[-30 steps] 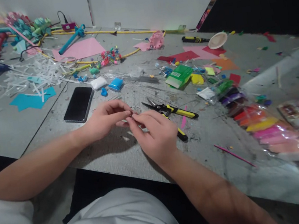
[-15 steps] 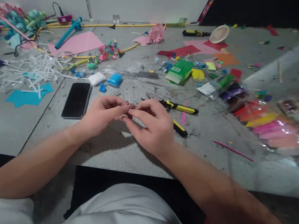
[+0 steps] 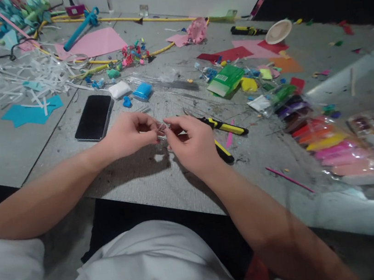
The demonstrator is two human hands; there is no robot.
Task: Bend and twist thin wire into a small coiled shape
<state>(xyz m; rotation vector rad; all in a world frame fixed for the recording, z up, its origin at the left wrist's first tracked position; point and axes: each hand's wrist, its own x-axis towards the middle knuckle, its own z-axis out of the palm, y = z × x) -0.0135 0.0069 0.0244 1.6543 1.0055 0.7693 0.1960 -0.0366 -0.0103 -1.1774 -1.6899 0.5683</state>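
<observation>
A small bent piece of thin silvery wire (image 3: 162, 127) is between my two hands, above the table. My left hand (image 3: 133, 132) pinches it from the left with thumb and fingertips. From the other side, my right hand (image 3: 192, 141) has its thumb and index finger closed on it. The exact shape of the wire is too fine to make out. Just right of my right hand lie pliers (image 3: 229, 127) with yellow and black handles, partly hidden behind that hand. A black phone (image 3: 94, 117) lies flat beyond my left wrist.
White and blue clay packs (image 3: 142, 91) lie past the hands. Shredded white paper (image 3: 42, 77) covers the left. Colourful clay packets (image 3: 326, 139), a green packet (image 3: 226, 80) and a pink stick (image 3: 289, 179) lie right. A paper bowl (image 3: 278, 32) rests at the back.
My hands have drawn slightly apart, so more of the wire shows between the fingertips. My right hand has shifted a little to the right. The view has tilted slightly.
</observation>
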